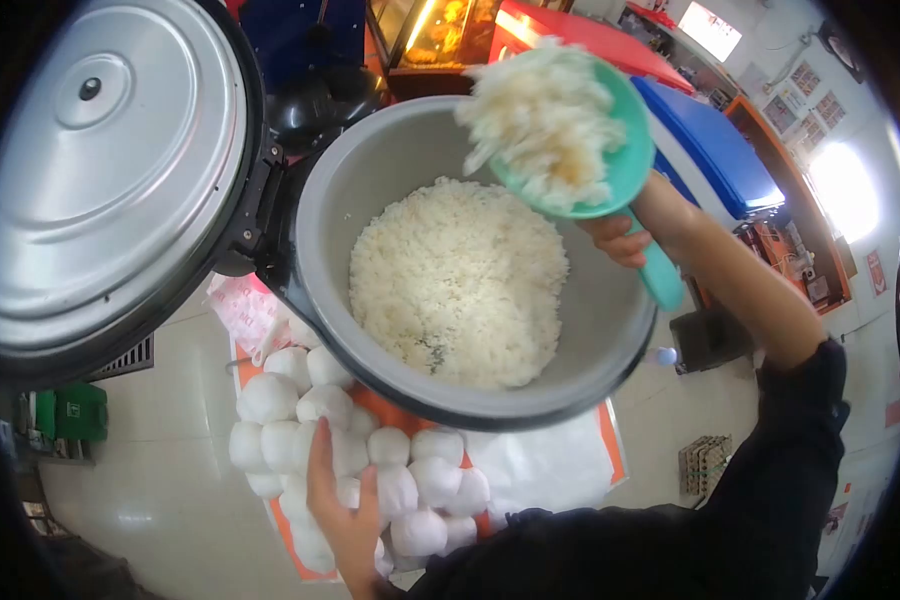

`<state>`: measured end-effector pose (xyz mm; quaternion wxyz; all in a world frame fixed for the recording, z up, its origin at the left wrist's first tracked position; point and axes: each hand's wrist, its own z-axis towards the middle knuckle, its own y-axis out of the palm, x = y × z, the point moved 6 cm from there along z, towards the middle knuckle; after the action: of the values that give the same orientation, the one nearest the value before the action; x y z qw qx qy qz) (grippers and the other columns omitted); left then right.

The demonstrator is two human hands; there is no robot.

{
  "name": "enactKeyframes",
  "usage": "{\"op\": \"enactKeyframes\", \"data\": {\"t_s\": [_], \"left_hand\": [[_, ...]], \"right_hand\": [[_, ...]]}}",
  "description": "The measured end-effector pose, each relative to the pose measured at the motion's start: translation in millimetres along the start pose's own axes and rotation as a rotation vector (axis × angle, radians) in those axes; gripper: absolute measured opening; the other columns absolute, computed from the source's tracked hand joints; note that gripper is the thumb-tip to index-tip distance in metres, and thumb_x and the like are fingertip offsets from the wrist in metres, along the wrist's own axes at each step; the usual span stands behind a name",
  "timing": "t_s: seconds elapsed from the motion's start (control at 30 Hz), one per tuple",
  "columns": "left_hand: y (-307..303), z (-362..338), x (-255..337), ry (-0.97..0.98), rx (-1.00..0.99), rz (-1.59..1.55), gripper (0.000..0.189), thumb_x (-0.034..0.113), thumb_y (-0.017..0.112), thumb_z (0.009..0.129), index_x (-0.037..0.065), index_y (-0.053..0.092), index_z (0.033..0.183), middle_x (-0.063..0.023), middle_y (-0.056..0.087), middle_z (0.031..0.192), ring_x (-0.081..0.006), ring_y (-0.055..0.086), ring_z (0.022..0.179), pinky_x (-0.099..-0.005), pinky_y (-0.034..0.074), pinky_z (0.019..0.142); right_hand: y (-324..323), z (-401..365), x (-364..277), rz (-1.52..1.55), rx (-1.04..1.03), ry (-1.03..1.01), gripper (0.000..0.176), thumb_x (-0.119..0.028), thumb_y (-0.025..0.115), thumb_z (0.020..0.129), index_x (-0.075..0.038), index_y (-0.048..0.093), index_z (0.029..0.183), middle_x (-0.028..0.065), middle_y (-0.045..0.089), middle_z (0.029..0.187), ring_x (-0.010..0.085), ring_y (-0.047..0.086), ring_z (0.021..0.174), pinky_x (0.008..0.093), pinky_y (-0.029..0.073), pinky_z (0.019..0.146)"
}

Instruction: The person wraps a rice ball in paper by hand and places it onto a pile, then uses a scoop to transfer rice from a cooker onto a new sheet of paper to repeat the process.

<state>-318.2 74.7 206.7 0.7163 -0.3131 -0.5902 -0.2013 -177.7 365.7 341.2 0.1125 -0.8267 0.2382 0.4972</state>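
A teal scoop (630,150) heaped with rice (560,125) is raised over the right rim of the big grey cooker pot (330,230). My right hand (625,235) is wrapped round its handle. White rice (460,280) lies in the bottom of the pot. Below the pot, my left hand (340,500) has its thumb and fingers apart and holds nothing. It is beside a pile of round white wrapped bundles (390,490) on an orange and white surface. The round metal lid (120,180) stands open at the left, hinged to the pot.
Behind the pot are a lit food display case (445,35), a red box (590,45) and a blue-lidded box (710,140). White sheets (545,465) lie right of the bundles. A green bin (75,412) and stacked egg trays (703,465) stand on the floor.
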Motion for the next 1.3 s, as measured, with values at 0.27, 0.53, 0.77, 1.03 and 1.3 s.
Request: {"op": "enactKeyframes", "data": {"t_s": [0.27, 0.53, 0.77, 1.03, 1.3], "left_hand": [[-26, -62, 7, 0.064, 0.176, -0.025, 0.052, 0.001, 0.050, 0.077, -0.002, 0.040, 0.128, -0.0165, 0.042, 0.131, -0.0285, 0.039, 0.123, -0.0375, 0.028, 0.103], [-10, -122, 47, 0.162, 0.210, 0.113, 0.048, 0.005, 0.052, 0.079, -0.003, 0.042, 0.125, -0.0166, 0.048, 0.125, -0.0276, 0.044, 0.118, -0.0362, 0.032, 0.100], [9, -133, 29, 0.082, 0.133, 0.030, 0.049, 0.007, 0.053, 0.080, -0.005, 0.042, 0.125, -0.0185, 0.047, 0.125, -0.0294, 0.044, 0.117, -0.0371, 0.032, 0.099], [2, -67, 2, 0.017, 0.138, 0.043, 0.046, 0.007, 0.052, 0.078, -0.006, 0.045, 0.122, -0.0196, 0.050, 0.122, -0.0304, 0.046, 0.115, -0.0377, 0.033, 0.098], [5, -15, -15, -0.078, -0.008, -0.045, 0.047, 0.003, 0.047, 0.081, -0.008, 0.038, 0.126, -0.0230, 0.043, 0.129, -0.0302, 0.039, 0.124, -0.0377, 0.026, 0.104]], "right_hand": [[5, -76, 42, 0.561, -0.087, -0.220, 0.033, -0.038, 0.028, 0.094, -0.010, 0.046, 0.088, -0.0061, 0.031, 0.050, 0.0027, 0.027, 0.031, 0.0191, 0.025, 0.029], [2, -92, 36, 0.345, 0.039, -0.263, 0.035, -0.040, 0.031, 0.094, -0.009, 0.045, 0.084, -0.0040, 0.035, 0.052, 0.0032, 0.031, 0.034, 0.0180, 0.027, 0.030], [-58, -43, -34, -0.267, 0.059, -0.005, 0.029, -0.027, 0.033, 0.093, -0.008, 0.045, 0.075, -0.0022, 0.038, 0.057, 0.0023, 0.032, 0.041, 0.0188, 0.028, 0.035], [-100, 100, -39, -1.447, 0.215, 0.436, 0.034, -0.026, 0.032, 0.093, -0.003, 0.057, 0.097, 0.0122, 0.056, 0.065, 0.0209, 0.050, 0.042, 0.0344, 0.043, 0.040], [-75, 155, 10, -1.941, 0.402, 0.135, 0.028, -0.014, 0.052, 0.076, -0.004, 0.066, 0.098, 0.0162, 0.063, 0.102, 0.0292, 0.062, 0.094, 0.0367, 0.050, 0.077]]}}
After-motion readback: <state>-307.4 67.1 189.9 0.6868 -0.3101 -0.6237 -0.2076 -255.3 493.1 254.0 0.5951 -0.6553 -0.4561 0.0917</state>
